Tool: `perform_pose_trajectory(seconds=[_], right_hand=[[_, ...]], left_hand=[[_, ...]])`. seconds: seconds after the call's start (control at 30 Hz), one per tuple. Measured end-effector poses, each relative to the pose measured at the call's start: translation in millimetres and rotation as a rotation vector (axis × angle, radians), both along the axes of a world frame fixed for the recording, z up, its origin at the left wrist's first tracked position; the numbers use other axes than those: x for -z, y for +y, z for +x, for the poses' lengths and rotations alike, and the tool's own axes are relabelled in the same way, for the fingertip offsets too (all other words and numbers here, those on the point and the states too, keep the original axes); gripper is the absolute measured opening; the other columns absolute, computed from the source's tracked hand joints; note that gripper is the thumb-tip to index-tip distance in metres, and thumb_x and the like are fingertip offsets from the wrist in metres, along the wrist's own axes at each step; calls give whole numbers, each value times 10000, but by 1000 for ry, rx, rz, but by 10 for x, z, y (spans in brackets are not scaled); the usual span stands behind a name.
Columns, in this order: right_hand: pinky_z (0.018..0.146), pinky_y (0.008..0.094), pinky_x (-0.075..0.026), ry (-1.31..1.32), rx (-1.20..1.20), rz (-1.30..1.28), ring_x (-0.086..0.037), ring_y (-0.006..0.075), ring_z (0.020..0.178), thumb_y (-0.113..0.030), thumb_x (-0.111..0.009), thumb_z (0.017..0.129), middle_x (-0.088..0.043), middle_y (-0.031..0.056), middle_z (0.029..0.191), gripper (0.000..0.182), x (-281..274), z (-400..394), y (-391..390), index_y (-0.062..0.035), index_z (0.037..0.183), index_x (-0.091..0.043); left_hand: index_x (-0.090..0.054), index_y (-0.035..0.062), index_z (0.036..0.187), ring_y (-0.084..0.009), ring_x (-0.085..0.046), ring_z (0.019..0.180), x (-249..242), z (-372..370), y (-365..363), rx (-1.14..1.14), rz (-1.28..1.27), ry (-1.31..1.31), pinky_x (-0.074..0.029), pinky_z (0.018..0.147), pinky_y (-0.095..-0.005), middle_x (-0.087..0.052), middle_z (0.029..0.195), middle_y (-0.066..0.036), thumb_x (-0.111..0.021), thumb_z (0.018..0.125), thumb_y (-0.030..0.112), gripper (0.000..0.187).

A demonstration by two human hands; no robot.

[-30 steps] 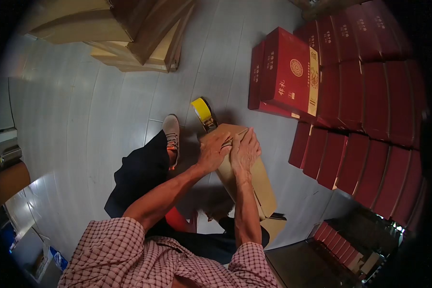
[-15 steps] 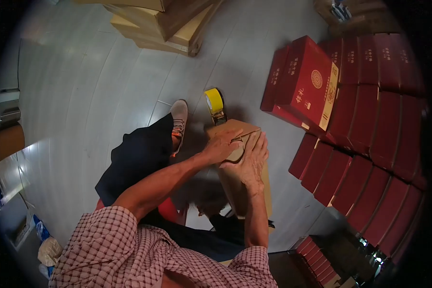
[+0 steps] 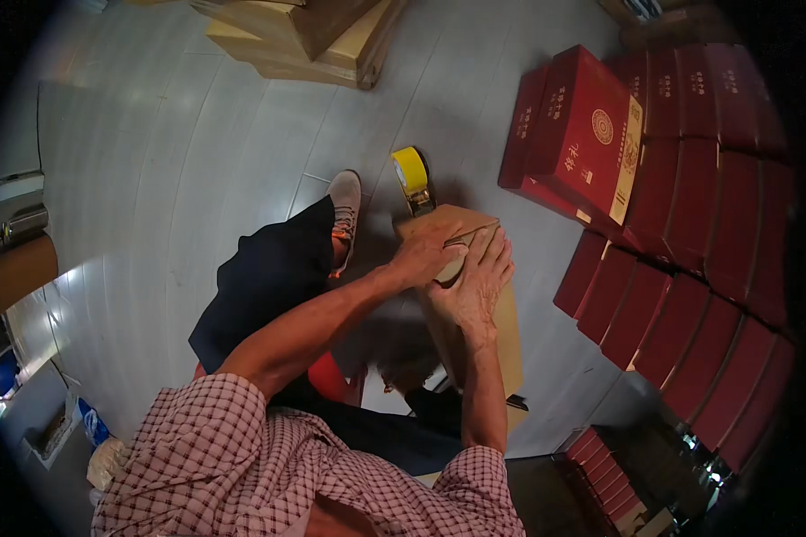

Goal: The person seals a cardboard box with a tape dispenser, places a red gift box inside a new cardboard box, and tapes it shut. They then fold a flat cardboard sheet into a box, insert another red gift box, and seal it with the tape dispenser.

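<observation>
A tall cardboard box (image 3: 475,336) stands between the legs, its brown top flaps partly folded in. My left hand (image 3: 425,254) lies on the left part of the box top, fingers stretched toward the flap edges near a small gap. Flat over the right part of the top rests my right hand (image 3: 480,279), its fingers extended to the far edge and its thumb out to the left. Just beyond the box, a tape dispenser with a yellow roll (image 3: 411,170) is on the floor.
Red printed boxes (image 3: 587,134) are stacked along the right side. Taped cartons (image 3: 331,54) stand at the top. My shoe (image 3: 345,201) is on the grey floor (image 3: 170,179), left of the box. More red boxes (image 3: 604,474) lie at the lower right.
The view has shifted slightly, so the floor items appear higher and the box a little further right. Both hands stay on the box top with little change.
</observation>
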State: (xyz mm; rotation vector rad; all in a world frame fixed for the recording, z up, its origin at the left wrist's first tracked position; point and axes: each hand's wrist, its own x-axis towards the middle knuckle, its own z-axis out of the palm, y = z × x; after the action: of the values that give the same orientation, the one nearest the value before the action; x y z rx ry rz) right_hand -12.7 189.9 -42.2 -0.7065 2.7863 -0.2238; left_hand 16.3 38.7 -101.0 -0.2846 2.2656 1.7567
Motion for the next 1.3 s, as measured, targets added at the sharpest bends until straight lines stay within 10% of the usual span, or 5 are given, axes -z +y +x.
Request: perform_pose_trajectory(seconds=[0.53, 0.67, 0.8, 1.1, 1.3], right_hand=[[1164, 681, -263, 14, -64, 35, -273, 572, 1488, -514, -881, 700, -242, 341, 1658, 1171, -141, -121, -108, -13, 1599, -321], [1184, 514, -399, -375, 41, -176, -469, 463, 1444, -479, -819, 814, -465, 320, 1557, 913, -325, -884, -22, 37, 1501, -509], [1114, 373, -461, -792, 333, -338, -579, 296, 1371, -442, -723, 975, -596, 270, 1465, 786, 519, -1859, -901, 103, 1495, -496], [1109, 431, -493, -760, 187, 244, -599, 388, 1350, -697, -839, 697, -596, 273, 1464, 1155, 2171, -2035, -2056, 87, 1468, -487], [839, 416, -560, -1250, 362, -239, -728, 286, 911, -508, -937, 685, -756, 190, 927, 644, 1870, -2342, -1694, 71, 903, -757]], left_hand=[[-621, 211, 1480, -358, -456, 1419, -210, -168, 43, -100, 36, -305, -348, 1171, -584, -554, 1475, -135, -595, 978, 472, 566], [-656, 231, 1444, -350, -439, 1418, -164, -246, -57, -92, 76, -354, -320, 1152, -627, -552, 1445, -130, -638, 944, 452, 546], [-672, 209, 1391, -392, -450, 1388, -167, -282, -22, -97, 115, -265, -332, 1086, -658, -550, 1421, -173, -652, 921, 407, 511], [-550, -9, 1362, -454, -488, 1265, 275, 56, 224, -231, -60, -98, -384, 1005, -582, -529, 1350, -258, -622, 848, 125, 535], [-499, 58, 1435, -420, -501, 1288, 193, 9, 187, -92, -73, -202, -374, 1015, -577, -550, 1375, -185, -658, 880, 183, 591]])
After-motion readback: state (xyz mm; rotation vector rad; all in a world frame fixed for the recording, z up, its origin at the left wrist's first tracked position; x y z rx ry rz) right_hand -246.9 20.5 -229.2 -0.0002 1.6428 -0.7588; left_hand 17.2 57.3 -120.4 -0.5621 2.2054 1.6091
